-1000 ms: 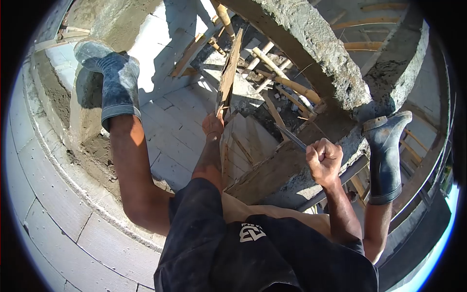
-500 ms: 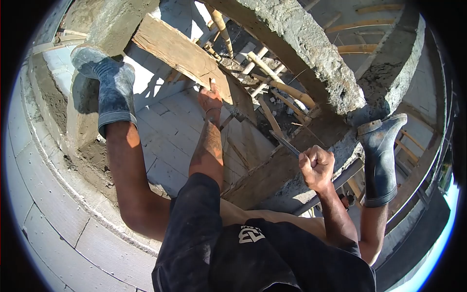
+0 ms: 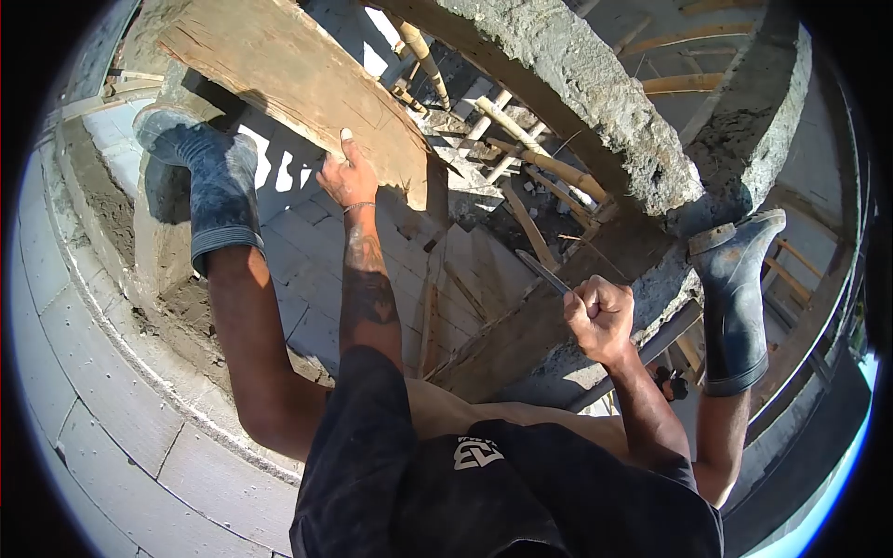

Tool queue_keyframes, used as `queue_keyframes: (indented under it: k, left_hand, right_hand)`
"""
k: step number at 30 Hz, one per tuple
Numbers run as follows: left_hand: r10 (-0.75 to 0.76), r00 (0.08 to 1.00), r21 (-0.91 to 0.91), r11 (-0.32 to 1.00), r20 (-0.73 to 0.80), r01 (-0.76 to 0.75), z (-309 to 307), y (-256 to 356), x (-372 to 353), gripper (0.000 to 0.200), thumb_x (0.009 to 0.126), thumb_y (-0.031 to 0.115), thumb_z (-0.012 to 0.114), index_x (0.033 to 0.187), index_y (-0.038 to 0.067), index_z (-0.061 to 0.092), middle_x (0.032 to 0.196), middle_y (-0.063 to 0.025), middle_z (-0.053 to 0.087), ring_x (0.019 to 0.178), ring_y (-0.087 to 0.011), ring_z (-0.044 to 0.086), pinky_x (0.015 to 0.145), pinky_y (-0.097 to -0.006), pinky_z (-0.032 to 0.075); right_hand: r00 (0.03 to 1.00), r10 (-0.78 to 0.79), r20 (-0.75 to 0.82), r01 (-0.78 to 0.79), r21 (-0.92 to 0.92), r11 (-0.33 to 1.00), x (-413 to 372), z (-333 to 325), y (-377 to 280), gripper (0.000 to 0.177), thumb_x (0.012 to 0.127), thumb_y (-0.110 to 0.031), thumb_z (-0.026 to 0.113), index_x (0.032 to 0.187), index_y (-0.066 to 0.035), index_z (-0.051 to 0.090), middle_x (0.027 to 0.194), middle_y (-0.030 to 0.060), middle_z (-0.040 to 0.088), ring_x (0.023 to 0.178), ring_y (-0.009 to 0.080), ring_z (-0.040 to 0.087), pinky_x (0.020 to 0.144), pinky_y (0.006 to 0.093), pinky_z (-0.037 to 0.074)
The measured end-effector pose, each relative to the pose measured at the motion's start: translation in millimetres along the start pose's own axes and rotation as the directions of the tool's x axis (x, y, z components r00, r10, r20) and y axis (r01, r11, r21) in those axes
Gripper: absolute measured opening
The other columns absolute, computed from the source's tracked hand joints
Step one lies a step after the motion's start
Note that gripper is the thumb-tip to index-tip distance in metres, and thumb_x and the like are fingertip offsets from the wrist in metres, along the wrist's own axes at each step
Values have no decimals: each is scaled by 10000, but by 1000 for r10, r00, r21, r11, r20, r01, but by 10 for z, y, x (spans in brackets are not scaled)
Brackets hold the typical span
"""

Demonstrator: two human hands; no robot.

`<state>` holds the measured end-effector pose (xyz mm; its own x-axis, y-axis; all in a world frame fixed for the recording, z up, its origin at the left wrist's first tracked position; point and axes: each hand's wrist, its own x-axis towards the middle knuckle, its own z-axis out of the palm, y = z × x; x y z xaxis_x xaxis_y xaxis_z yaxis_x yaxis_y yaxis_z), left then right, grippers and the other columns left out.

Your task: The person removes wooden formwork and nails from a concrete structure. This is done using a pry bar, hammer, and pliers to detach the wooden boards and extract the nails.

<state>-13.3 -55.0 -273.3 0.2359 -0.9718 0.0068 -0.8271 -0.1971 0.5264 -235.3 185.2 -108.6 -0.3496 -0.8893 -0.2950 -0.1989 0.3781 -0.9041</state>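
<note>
A broad wooden board [image 3: 279, 70] slants across the upper left. My left hand [image 3: 350, 181] grips its lower edge, thumb over the face and fingers partly hidden behind it. On the right, my right hand [image 3: 603, 316] is closed in a fist round a thin metal tool [image 3: 544, 272], whose blade points up and left over the gap between the beams. The handle is hidden inside the fist. The board and the tool are well apart.
My rubber boots rest on concrete at the left [image 3: 216, 181] and right [image 3: 730, 288]. A rough concrete beam [image 3: 577, 84] crosses the top. Bamboo poles [image 3: 563, 172] and loose wood lie below. A curved block wall [image 3: 112, 400] runs along the left.
My left hand has moved left with the board, which has shifted left and appears larger and nearer. The right hand and its tool have barely moved.
</note>
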Motion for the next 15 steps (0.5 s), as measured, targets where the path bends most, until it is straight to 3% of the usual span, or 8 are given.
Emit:
queue_keyframes:
  k: [3, 4, 6, 7, 10, 13, 14, 15]
  left_hand:
    - [124, 980, -62, 989, -155, -135, -401, 484, 374, 497, 851, 438, 428, 785, -17, 618, 792, -219, 604, 802, -385, 536, 839, -471, 331]
    - [127, 977, -56, 989, -173, -138, -606, 663, 487, 461, 843, 405, 461, 756, -22, 613, 791, -201, 615, 763, -381, 553, 785, -453, 373]
    - [259, 930, -129, 945, -261, -299, -1025, 949, 668, 577, 840, 446, 479, 596, -72, 552, 512, -206, 520, 471, -346, 497, 482, -406, 373]
    - [432, 829, 13, 889, -356, -458, -1204, 993, 773, 569, 853, 417, 471, 552, -61, 535, 455, -186, 476, 445, -302, 469, 480, -398, 362]
    - [338, 817, 188, 941, -468, -282, -1875, 1254, 933, 534, 827, 407, 530, 586, -68, 573, 497, -175, 518, 455, -257, 466, 492, -368, 381]
    - [135, 820, -197, 937, -556, -288, -2635, 1684, 995, 439, 772, 303, 631, 655, -118, 589, 629, -159, 596, 529, -181, 504, 544, -299, 421]
    - [197, 703, -118, 921, -683, -372, -2912, 1824, 1076, 481, 760, 329, 628, 632, -131, 568, 612, -202, 578, 519, -241, 510, 539, -336, 427]
    - [102, 779, -320, 873, -618, -367, -3338, 1876, 1285, 456, 736, 328, 650, 690, -122, 598, 666, -153, 598, 575, -212, 524, 577, -322, 435]
  right_hand:
    - [1000, -24, 0, 24, -2, 1000, 36, 12, -19, 367, 732, -48, 597, 529, -79, 293, 439, -13, 294, 409, 59, 288, 369, 238, 266]
    - [1000, -6, -3, 7, 29, 1000, 47, 15, -16, 368, 732, -49, 598, 528, -79, 293, 441, -14, 293, 412, 58, 285, 371, 237, 268]
    - [1000, 4, -8, -3, 76, 997, 39, 24, -21, 370, 732, -50, 600, 528, -79, 292, 443, -15, 292, 414, 57, 283, 373, 237, 270]
    - [1000, -16, -4, 17, 64, 998, 33, 21, -33, 368, 731, -48, 598, 528, -79, 292, 443, -13, 296, 415, 56, 284, 374, 236, 273]
    - [997, -79, -5, 79, 38, 996, 39, -17, -83, 364, 728, -42, 593, 527, -77, 293, 442, -9, 299, 418, 55, 287, 376, 236, 277]
    - [991, -132, -8, 133, 40, 990, 34, -35, -192, 360, 725, -36, 588, 522, -73, 293, 440, -4, 295, 420, 55, 287, 376, 236, 278]
    - [989, -150, -10, 150, 52, 987, 26, -51, -223, 359, 724, -33, 584, 517, -70, 293, 439, 0, 292, 421, 55, 286, 376, 236, 278]
    - [989, -144, -14, 145, 37, 989, 21, -68, -255, 367, 720, -41, 591, 508, -67, 293, 436, 11, 281, 419, 66, 278, 377, 249, 271]
